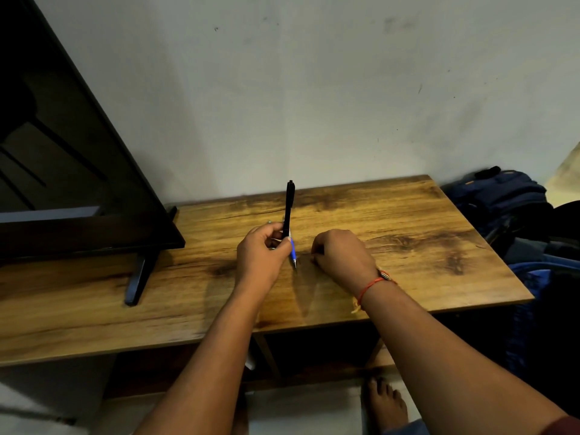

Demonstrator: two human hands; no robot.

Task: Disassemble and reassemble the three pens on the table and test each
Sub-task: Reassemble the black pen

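I see a wood-grain table (408, 221) against a pale scuffed wall, with a dark flat screen (62, 152) on its stand at the left end. Both forearms reach in over the near edge. Left hand (260, 255): raised above the tabletop, fingers curled round a pen (288, 202), thumb on the barrel. Right hand (343, 255): low over the wood just beside it, fingers curled under; I cannot tell whether it holds anything. The pen is near upright, slim, with a black upper barrel, blue grip and metal tip pointing down. A red thread (368, 285) circles the right wrist.
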